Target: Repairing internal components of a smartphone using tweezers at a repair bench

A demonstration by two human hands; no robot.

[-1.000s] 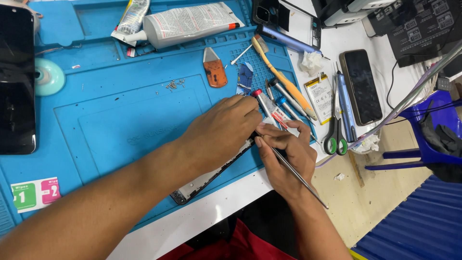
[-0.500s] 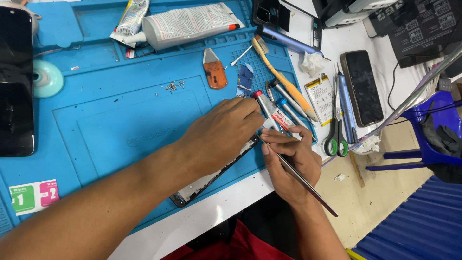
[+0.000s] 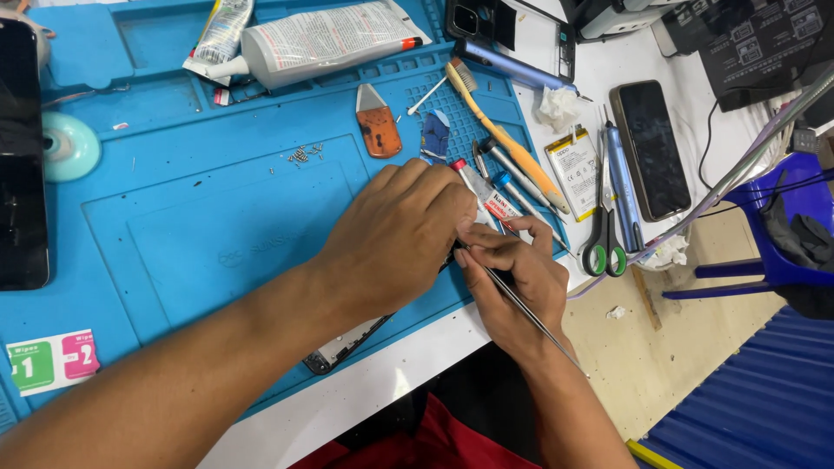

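My left hand (image 3: 395, 234) lies palm down over a dark phone frame (image 3: 340, 348) on the blue work mat (image 3: 200, 226), pressing it flat; only the frame's lower end shows below my wrist. My right hand (image 3: 508, 282) sits just to the right, pinching thin metal tweezers (image 3: 530, 317) whose tip meets the frame under my left fingertips. The tweezers' long end points back toward my forearm. Most of the frame is hidden by my hands.
Glue tubes (image 3: 321, 39), an orange pry tool (image 3: 378, 130), a toothbrush (image 3: 504, 130), screwdrivers (image 3: 521, 187), scissors (image 3: 604, 234), a battery (image 3: 573, 169) and a phone (image 3: 651, 148) lie right and back. Tiny screws (image 3: 300, 155) sit mid-mat. A dark screen (image 3: 22, 165) lies left.
Hardly anything differs: my right hand has shifted the tweezers slightly at the frame's edge, and my left hand stays pressed on the frame.
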